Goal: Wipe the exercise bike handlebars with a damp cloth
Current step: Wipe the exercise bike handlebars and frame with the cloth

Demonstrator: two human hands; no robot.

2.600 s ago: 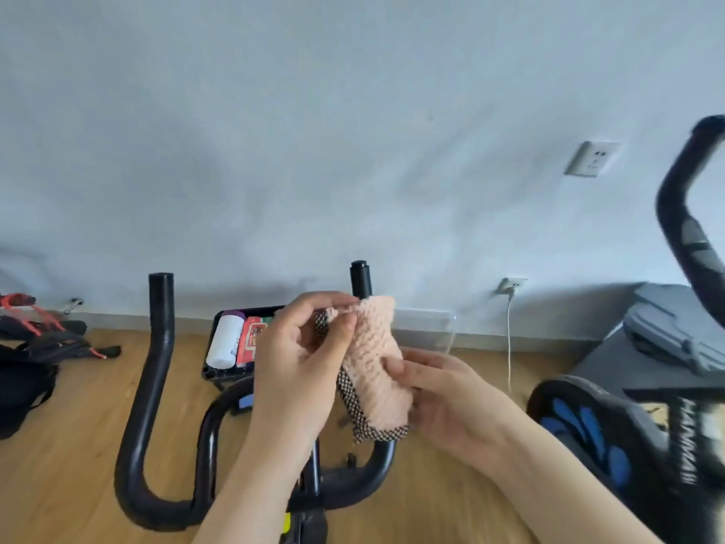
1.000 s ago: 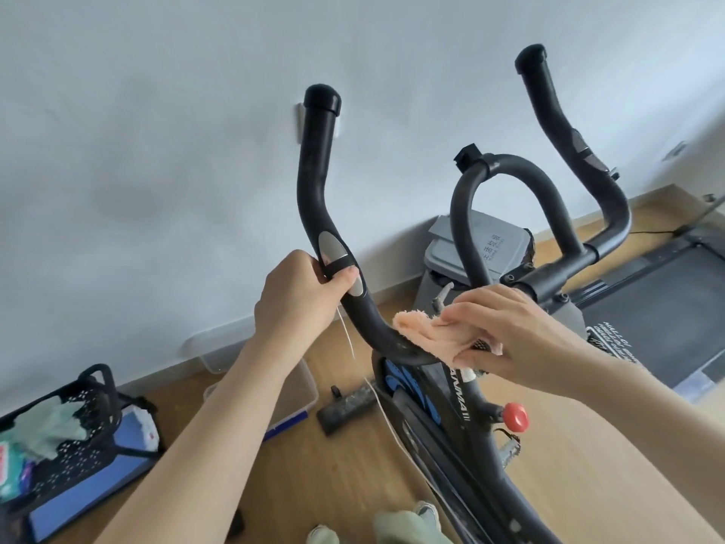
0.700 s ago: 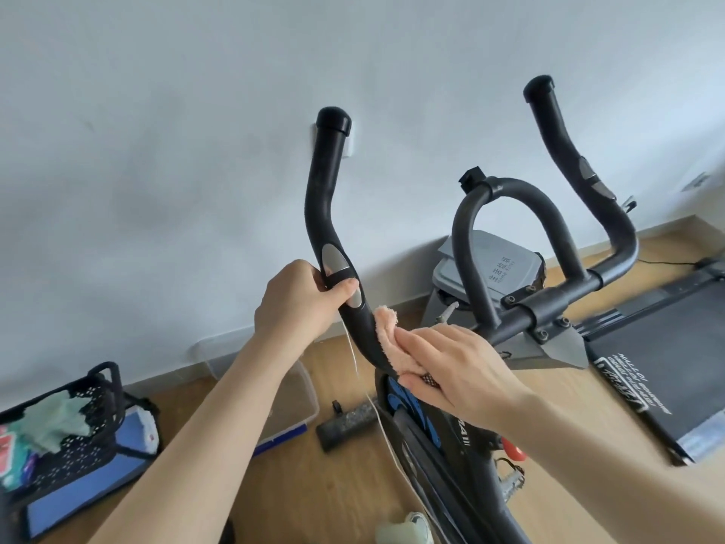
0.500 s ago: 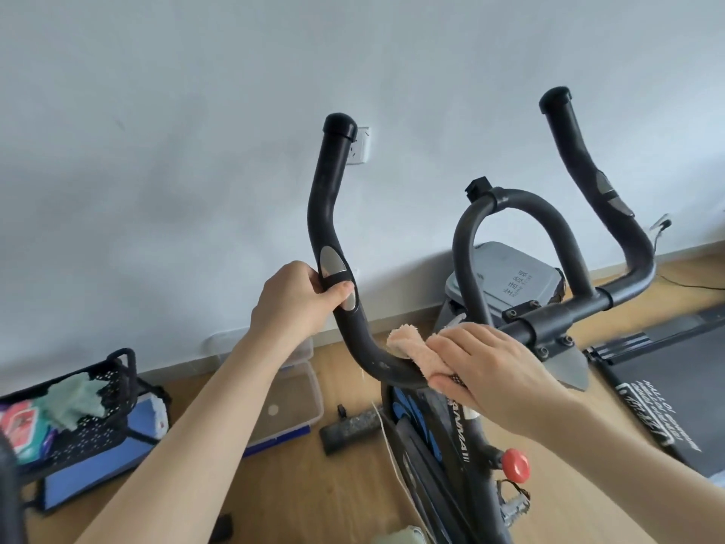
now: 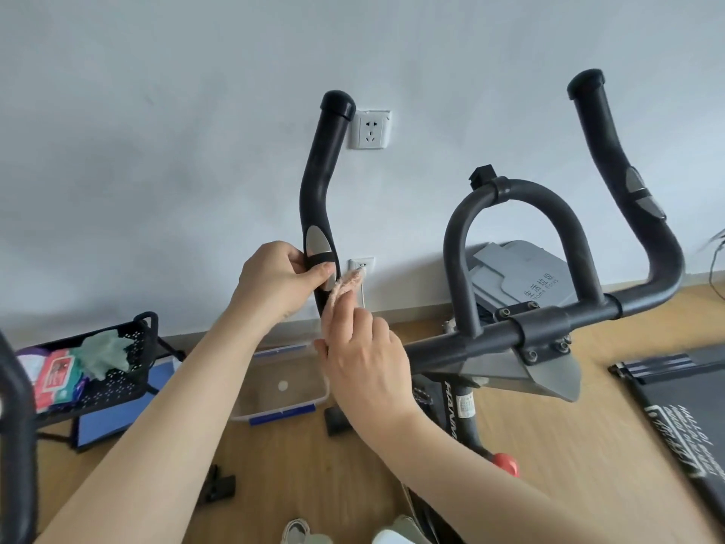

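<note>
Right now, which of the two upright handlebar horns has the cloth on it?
The left horn, the one in front of the wall socket. The right hand presses the pink cloth to its lower bend while the left hand grips it. The right horn stands untouched.

- handlebars (image 5: 318, 182): matt black, foam-like covering with a slightly rough grain; smooth silver metallic insert at the grip
- cloth (image 5: 340, 289): pink, fluffy, nubbly terry
- floor (image 5: 298, 465): smooth, light wood-look boards
- basket (image 5: 129, 382): perforated black, matt
- container (image 5: 286, 390): clear, glossy plastic
</note>
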